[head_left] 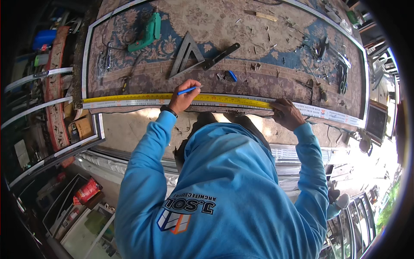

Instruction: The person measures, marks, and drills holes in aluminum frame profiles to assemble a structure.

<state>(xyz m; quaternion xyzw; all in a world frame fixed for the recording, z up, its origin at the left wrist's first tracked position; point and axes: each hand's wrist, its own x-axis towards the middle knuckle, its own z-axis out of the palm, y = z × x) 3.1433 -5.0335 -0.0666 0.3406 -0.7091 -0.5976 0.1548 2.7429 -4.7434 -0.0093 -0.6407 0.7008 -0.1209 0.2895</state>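
Observation:
A yellow tape measure blade (142, 97) stretches along the near bar of a white-filmed metal frame (321, 111) on the carpeted table. Its left end lies at the frame's left corner. My left hand (183, 98) rests over the blade and bar, its fingers closed round a blue pen (186, 90) that points right. At the blade's right end, my right hand (288, 113) grips the tape measure; its case is mostly hidden by the fingers.
Inside the frame lie a green power drill (148, 33), a triangular square (186, 56), a black-handled tool (221, 56), a blue-handled piece (233, 76), scissors (343, 77) and several screwdrivers on the patterned carpet (258, 52). More metal frames (36, 113) stand at the left.

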